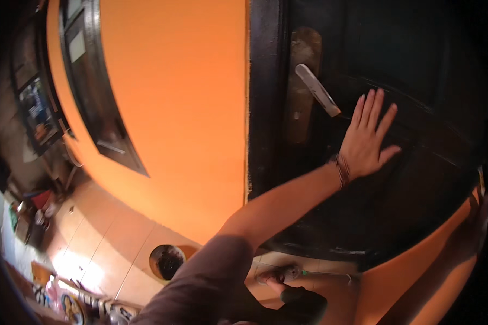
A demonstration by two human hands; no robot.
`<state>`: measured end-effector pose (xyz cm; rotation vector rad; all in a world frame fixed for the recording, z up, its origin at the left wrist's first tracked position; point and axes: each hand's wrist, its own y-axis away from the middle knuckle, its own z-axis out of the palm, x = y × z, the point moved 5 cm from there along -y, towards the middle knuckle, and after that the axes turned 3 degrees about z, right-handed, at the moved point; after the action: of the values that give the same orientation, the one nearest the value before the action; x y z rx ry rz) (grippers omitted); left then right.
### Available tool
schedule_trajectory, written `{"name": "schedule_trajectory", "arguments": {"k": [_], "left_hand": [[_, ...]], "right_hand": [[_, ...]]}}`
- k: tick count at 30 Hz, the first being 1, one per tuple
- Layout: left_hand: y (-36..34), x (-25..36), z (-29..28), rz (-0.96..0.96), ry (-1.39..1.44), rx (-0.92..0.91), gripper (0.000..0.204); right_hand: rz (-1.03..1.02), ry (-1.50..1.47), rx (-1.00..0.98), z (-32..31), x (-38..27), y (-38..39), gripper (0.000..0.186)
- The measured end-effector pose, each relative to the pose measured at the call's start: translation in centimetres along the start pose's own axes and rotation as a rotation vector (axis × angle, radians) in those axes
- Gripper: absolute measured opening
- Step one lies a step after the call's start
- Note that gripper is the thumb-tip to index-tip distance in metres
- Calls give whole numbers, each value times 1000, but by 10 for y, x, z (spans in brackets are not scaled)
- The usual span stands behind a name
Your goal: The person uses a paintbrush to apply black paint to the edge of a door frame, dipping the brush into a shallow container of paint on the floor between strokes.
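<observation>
My left hand [366, 135] is pressed flat on the dark door [434, 65], fingers extended and slightly apart, holding nothing. A woven bracelet [342, 170] circles that wrist. Just above and left of the hand is a metal lever handle [317, 89] on a worn backplate [303, 130]. Below the door, my foot [275, 284] shows on the tiles. A small bit of skin [238, 322] at the lower edge may be my right hand; I cannot make out its fingers.
An orange wall [173, 97] with a narrow dark window [103, 108] adjoins the door. A round pot [167, 261] with dark contents sits on the tiled floor [119, 227] by the wall. Mixed household items [54, 292] lie at lower left; another orange wall [406, 281] is at lower right.
</observation>
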<state>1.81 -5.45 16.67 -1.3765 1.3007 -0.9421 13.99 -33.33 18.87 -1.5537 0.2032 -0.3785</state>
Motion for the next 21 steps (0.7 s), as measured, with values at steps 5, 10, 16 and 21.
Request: {"name": "schedule_trajectory", "arguments": {"k": [5,10,16,21], "left_hand": [[77,39,-42,-116,167,-146,68],[199,55,-62,-565,354,-45,37],[347,58,-88,-1043,459,-190,21],[435,56,-100,-1130,420,-288,18]], "right_hand": [[124,-927,-17,76,-121,-72,18],[-630,-694,18,92,-277,-173,22],[-722,-304,-48,122,-331,-173,16],[-627,-496,-424,127,-337,-106,21]]}}
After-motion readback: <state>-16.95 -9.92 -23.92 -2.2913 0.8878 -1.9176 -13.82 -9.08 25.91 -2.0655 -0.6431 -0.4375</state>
